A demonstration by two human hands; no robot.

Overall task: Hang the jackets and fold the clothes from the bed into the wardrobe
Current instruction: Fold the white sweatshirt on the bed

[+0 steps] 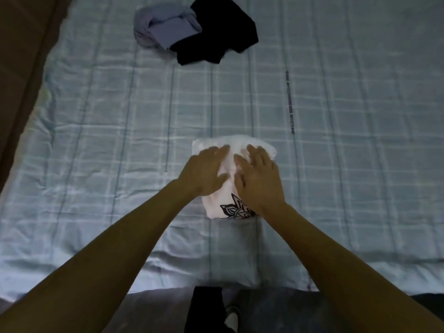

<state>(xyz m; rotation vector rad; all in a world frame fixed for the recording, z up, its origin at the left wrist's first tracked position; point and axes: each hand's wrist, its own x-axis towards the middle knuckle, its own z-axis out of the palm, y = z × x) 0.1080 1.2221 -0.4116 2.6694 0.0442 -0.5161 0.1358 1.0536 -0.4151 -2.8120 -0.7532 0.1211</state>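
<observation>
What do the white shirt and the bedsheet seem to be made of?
The white shirt looks like soft, matte knit cotton: it folds limply and bears a black print. The bedsheet looks like thin woven cloth, faintly shiny, with checks and fine wrinkles. Exact fibres cannot be told.

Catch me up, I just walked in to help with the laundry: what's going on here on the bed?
A person stands at the bed with the left hand and right hand side by side, fingers straight, pressing flat on a folded white garment with a black print. Farther up the bed a lavender garment and a black garment lie crumpled together, not yet folded. No wardrobe is in view.
</observation>
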